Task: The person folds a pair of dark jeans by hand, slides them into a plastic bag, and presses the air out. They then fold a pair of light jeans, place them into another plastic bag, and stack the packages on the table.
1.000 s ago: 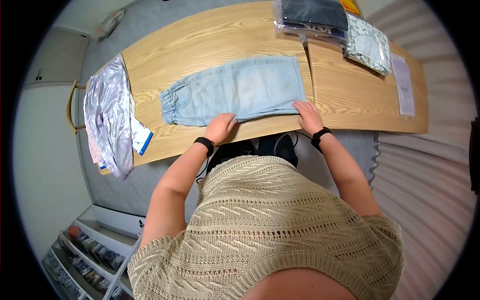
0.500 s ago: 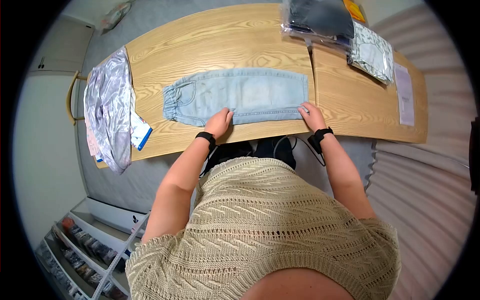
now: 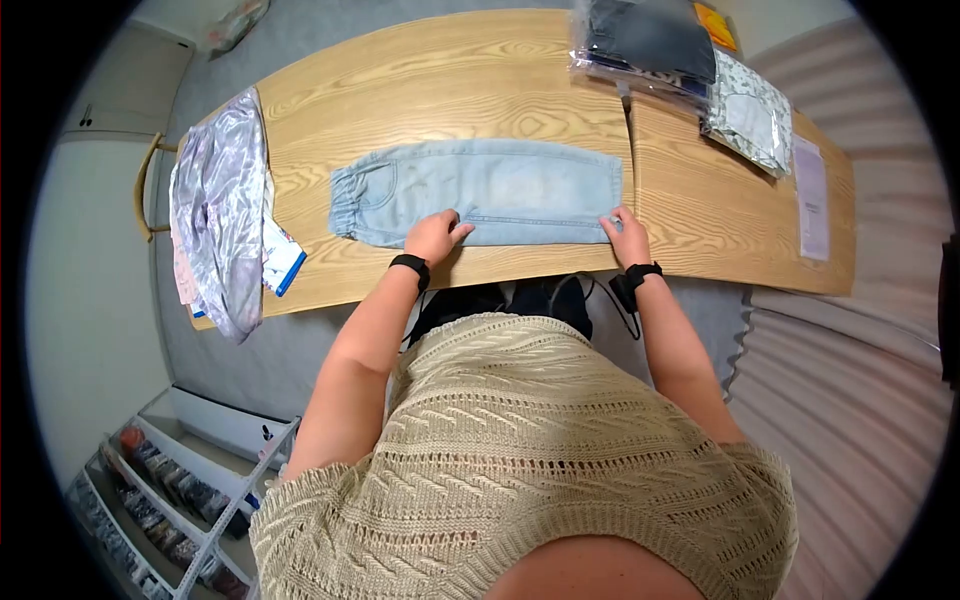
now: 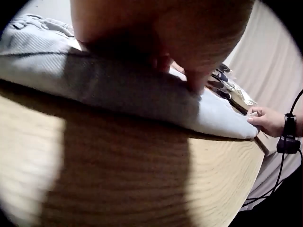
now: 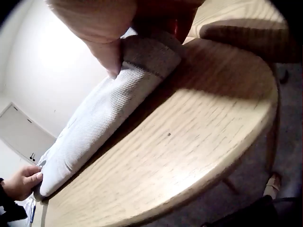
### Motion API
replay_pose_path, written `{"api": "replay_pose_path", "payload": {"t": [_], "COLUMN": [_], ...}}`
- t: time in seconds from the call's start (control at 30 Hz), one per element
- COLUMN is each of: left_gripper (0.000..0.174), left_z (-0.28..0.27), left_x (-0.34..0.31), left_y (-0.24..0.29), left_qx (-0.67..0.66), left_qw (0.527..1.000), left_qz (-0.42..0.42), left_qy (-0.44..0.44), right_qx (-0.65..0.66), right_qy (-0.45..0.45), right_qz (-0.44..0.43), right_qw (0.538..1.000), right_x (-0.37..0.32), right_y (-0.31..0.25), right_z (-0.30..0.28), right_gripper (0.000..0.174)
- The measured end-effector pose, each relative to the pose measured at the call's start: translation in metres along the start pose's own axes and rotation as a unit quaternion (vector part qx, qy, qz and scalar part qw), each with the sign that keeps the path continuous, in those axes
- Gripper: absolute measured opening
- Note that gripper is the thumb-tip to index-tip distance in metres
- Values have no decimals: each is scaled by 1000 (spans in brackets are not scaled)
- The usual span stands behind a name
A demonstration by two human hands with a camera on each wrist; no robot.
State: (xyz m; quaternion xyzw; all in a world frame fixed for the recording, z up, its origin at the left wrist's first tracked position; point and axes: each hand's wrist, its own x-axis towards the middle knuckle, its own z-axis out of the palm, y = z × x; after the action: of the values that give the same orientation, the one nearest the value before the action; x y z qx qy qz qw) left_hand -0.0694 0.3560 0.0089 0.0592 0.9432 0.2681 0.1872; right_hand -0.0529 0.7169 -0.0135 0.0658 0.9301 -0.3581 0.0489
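Light-blue denim jeans (image 3: 510, 190) lie folded lengthwise on the wooden table, their gathered elastic waist to the left and leg hem to the right. A stitched seam runs along the side nearest the person. My left hand (image 3: 432, 238) is at the middle of that near side, its bent fingers and thumb pinching the denim. At the near hem corner my right hand (image 3: 629, 242) pinches the cloth between thumb and fingers. The right wrist view shows its thumb (image 5: 110, 61) against the thick folded edge of the jeans (image 5: 102, 111).
A shiny lilac garment (image 3: 222, 200) hangs over the table's left end, on top of white-and-blue cloth (image 3: 283, 262). Bagged dark clothes (image 3: 650, 45), a bagged patterned garment (image 3: 748, 110) and a pale lilac packet (image 3: 811, 200) lie at the right. A gap splits the wooden table (image 3: 400, 90).
The near side of the jeans, rumpled before, now lies flatter with its seam showing on top. Both hands stay at the near side, with small finger shifts.
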Motion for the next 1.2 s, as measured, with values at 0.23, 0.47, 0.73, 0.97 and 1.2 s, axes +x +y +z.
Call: {"api": "replay_pose_path", "payload": {"t": [0.23,0.47,0.73,0.97,1.2], "left_gripper": [27,13,14,19,17], "left_z": [-29,-32,-29,-29,-24], "left_x": [-40,-39,-30,-26,-29], "left_y": [-64,-105,-98,-94,-106], "left_qx": [85,152,212,207,152], "left_qw": [981,971,965,971,975], "left_qz": [142,122,81,35,70], "left_qy": [99,135,132,117,150], "right_qx": [-30,-57,-127,25,66], "right_qy": [49,86,97,35,-31], "right_qz": [27,4,-22,-15,93], "right_qw": [998,995,987,999,993], "right_x": [-5,-7,3,3,4], "right_y": [7,13,6,28,25], "right_z": [-1,0,9,-1,-12], "right_gripper": [28,27,26,29,30]}}
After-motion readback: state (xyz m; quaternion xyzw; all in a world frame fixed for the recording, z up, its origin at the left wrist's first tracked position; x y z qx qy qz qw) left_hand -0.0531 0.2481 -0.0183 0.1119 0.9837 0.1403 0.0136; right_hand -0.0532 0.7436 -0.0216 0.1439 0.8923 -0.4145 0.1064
